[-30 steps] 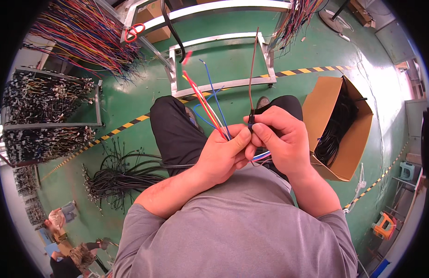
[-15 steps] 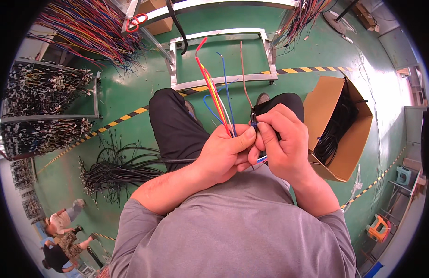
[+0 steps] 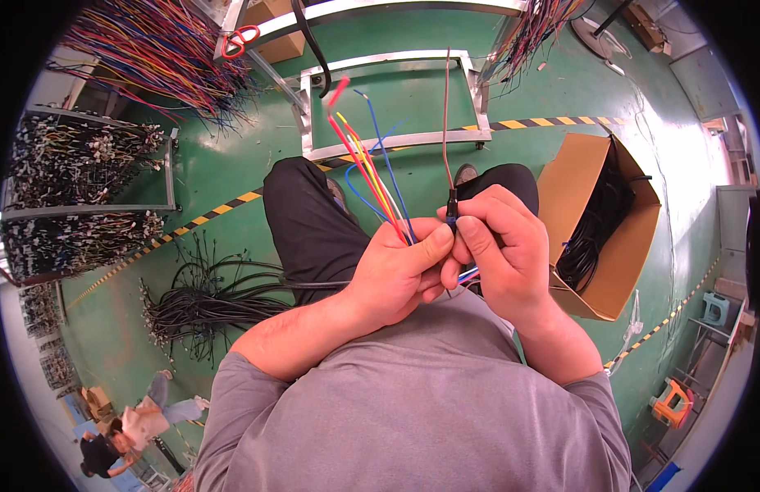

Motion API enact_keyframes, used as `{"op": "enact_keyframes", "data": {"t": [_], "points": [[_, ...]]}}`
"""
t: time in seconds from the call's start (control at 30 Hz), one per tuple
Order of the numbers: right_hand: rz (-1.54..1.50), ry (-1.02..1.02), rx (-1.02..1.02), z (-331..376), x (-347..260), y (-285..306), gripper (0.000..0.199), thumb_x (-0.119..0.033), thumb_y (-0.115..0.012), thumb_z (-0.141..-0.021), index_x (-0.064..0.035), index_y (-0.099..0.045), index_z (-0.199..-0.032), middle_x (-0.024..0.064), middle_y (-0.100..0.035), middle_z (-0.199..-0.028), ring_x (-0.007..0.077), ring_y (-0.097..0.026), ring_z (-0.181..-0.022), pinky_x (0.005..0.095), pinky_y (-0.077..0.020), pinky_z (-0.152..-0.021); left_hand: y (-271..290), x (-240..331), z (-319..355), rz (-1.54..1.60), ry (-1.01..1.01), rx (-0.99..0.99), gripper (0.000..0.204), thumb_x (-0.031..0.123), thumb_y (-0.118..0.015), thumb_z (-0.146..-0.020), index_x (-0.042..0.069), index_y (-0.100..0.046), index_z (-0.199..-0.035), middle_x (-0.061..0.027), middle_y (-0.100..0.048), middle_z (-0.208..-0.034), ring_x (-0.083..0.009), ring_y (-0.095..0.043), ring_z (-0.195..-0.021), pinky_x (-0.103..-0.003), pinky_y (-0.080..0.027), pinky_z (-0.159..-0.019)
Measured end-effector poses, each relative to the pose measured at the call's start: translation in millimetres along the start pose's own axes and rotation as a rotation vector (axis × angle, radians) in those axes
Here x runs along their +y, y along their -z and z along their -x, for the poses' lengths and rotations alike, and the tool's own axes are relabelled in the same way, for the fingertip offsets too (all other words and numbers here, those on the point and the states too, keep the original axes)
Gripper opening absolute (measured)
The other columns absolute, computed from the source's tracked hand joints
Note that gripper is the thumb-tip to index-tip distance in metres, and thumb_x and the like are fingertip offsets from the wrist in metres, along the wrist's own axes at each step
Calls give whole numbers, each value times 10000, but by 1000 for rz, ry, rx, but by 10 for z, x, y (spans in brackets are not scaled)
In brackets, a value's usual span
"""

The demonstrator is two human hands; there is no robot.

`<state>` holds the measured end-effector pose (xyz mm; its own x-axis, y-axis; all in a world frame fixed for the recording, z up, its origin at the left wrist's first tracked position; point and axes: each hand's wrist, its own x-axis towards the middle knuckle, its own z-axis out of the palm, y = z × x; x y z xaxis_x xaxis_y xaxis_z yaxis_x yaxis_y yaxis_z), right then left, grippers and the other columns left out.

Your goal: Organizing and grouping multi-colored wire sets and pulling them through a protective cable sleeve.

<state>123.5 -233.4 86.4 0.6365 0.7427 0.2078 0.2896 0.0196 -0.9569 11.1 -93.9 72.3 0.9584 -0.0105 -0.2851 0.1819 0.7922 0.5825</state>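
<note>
My left hand (image 3: 396, 271) is closed round a bundle of red, yellow, white and blue wires (image 3: 368, 168), whose free ends fan upward. Its thumb tip also meets a slim black connector (image 3: 453, 203). Pinched between thumb and fingers, the connector stands upright in my right hand (image 3: 508, 250). A thin brown wire (image 3: 447, 123) rises straight out of its top. White and blue wire lengths (image 3: 468, 275) show below the fingers of my right hand. From behind my left wrist a black cable (image 3: 318, 285) runs left. The connector's lower end is hidden by my fingers.
Black cables (image 3: 207, 305) lie heaped on the floor at left. An open cardboard box (image 3: 597, 303) of black cable stands at right. Ahead is a metal frame (image 3: 388, 59), with red-handled scissors (image 3: 239, 39) by it. Racks of wires line the left; two people (image 3: 142, 426) are at lower left.
The connector and its brown wire have tipped slightly right and upright. The coloured wire ends have swung left. A person in the lower left has moved.
</note>
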Motion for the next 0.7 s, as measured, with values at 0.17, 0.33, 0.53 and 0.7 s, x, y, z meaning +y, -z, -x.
{"op": "enact_keyframes", "data": {"t": [0.17,0.33,0.53,0.7], "points": [[-20,-84,9,-1,-54,-41,148,41,-514,-1031,93,-652,-1049,70,-580,-921,70,-589,-651,231,-499,-596,-11,-24,-6,-42,-35,37,318,246,-503,-1111,2,-671,-994,-38,-636,-757,-69,-499,-570,-225,-415,-516],[41,28,45,-14,-55,-62,148,37,-507,-1031,81,-649,-1034,76,-584,-921,80,-602,-621,228,-493,-565,-12,-41,-12,-90,-42,59,314,248,-505,-1110,11,-670,-985,-31,-629,-753,-67,-498,-570,-224,-416,-517],[13,-14,78,-16,-96,-78,134,28,-514,-1025,75,-639,-1016,80,-590,-927,91,-612,-673,226,-494,-601,-20,-53,-11,-60,-10,35,316,264,-499,-1114,18,-656,-992,-28,-615,-742,-67,-493,-570,-227,-419,-517],[-77,-59,47,-25,-84,-69,160,35,-497,-1036,80,-650,-1048,66,-575,-941,92,-606,-639,217,-499,-604,1,-49,-23,46,1,-27,330,288,-499,-1113,21,-646,-986,-29,-604,-736,-74,-473,-557,-231,-413,-513]]}}
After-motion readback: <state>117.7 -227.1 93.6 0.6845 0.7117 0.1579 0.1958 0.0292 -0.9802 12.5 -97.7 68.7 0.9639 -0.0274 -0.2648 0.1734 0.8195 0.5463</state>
